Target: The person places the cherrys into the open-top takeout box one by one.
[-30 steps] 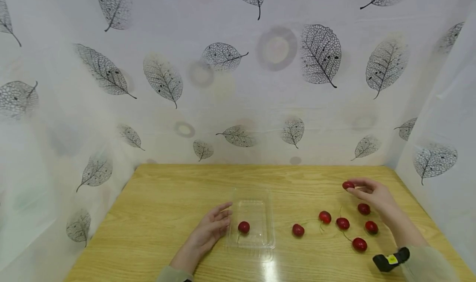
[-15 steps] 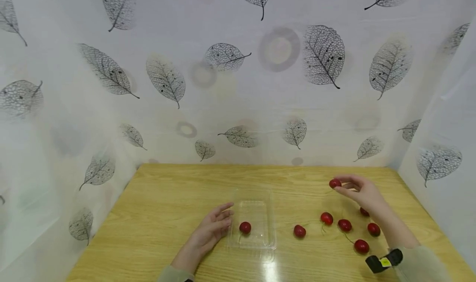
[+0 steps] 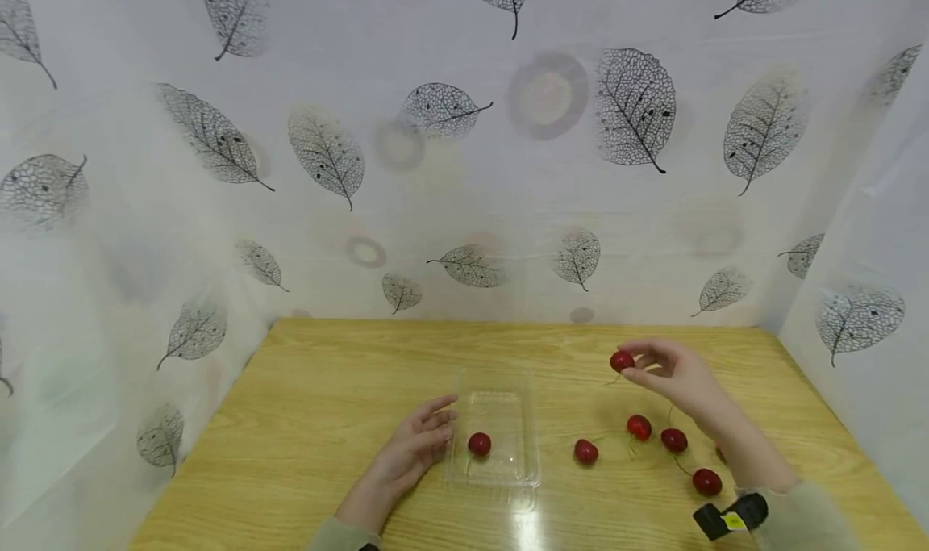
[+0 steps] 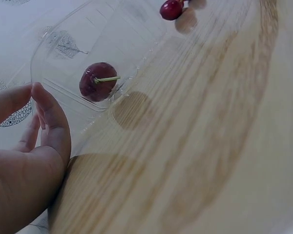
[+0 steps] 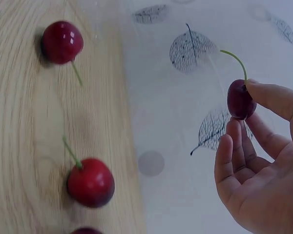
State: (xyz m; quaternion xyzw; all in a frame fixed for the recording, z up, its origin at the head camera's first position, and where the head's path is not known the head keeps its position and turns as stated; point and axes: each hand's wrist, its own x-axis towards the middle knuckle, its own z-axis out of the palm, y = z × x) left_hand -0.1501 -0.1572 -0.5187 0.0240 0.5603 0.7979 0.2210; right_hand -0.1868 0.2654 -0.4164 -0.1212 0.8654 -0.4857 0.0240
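My right hand pinches a dark red cherry between thumb and fingertips, above the table's right half. In the right wrist view this cherry has its curved green stem pointing up. My left hand rests at the left side of a clear plastic container, its fingers loosely extended and touching the rim. One cherry lies inside that container; its short stem faces the left wrist camera. Whether my left fingertips press on the wall is hard to tell.
Right of the container lies a loose cherry. Farther right are several more, among them a bright red cherry and a darker cherry. My right forearm partly hides one. Leaf-patterned sheeting surrounds the wooden table.
My right hand has carried the pinched cherry leftward, toward the container. My left hand and the container have stayed put, while the head view has shifted slightly.
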